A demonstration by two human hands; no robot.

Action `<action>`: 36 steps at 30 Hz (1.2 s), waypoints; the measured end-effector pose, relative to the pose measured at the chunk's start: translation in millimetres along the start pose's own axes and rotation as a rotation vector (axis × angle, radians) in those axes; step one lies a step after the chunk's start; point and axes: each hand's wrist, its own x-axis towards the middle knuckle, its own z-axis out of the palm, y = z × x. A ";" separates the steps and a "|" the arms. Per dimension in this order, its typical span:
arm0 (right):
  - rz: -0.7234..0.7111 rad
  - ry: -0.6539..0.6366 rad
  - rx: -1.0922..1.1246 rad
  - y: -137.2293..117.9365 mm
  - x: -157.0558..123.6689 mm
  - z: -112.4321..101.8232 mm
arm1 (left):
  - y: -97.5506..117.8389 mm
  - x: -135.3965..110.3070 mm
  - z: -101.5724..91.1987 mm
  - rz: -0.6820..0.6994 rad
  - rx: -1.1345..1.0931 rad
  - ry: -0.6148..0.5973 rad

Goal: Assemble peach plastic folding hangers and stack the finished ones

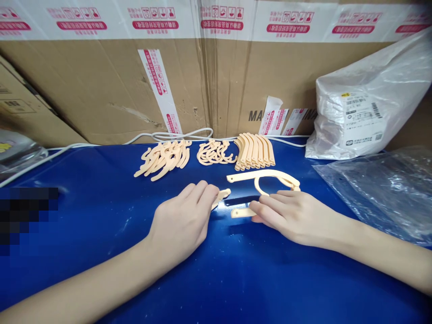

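Observation:
On the blue table (101, 216) my left hand (184, 220) lies palm down, fingers together over the end of a cream plastic piece (222, 195). My right hand (286, 213) rests beside it, fingers closed on a short cream piece (240, 212). Just behind my right hand lies a long curved cream hanger part (263, 176) with a hook loop. Further back sit three groups of the same cream parts: a loose pile of arms (164, 157), a small heap of hooks (214, 153), and a neat row of curved pieces (254, 150).
Large cardboard boxes (209, 85) with red-and-white tape wall off the back. A white plastic bag (367, 108) with a label stands at the right, a clear plastic bag (381, 189) in front of it. White cables (168, 135) run along the table's back edge.

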 end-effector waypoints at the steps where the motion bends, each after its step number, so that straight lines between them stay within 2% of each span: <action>1: 0.015 0.012 0.009 0.2 0.3 -0.7 | 0.2 0.1 -0.1 -0.016 -0.019 -0.011; 6: 0.060 0.057 0.019 1.2 0.1 -2.7 | 2.6 1.3 0.9 -0.083 -0.032 -0.112; 14: 0.115 0.070 0.058 0.3 -1.8 2.1 | -1.2 2.1 -0.5 0.041 -0.117 -0.043; 19: 0.090 0.057 0.024 -0.7 -0.6 1.9 | -1.8 2.1 -1.4 0.088 -0.145 -0.063; 23: 0.090 0.044 0.034 0.1 -0.6 1.5 | -1.9 0.2 -0.1 0.133 -0.257 -0.074; 36: 0.077 0.092 -0.029 -2.3 1.1 -2.7 | -1.5 -4.8 6.2 0.125 -0.408 -0.126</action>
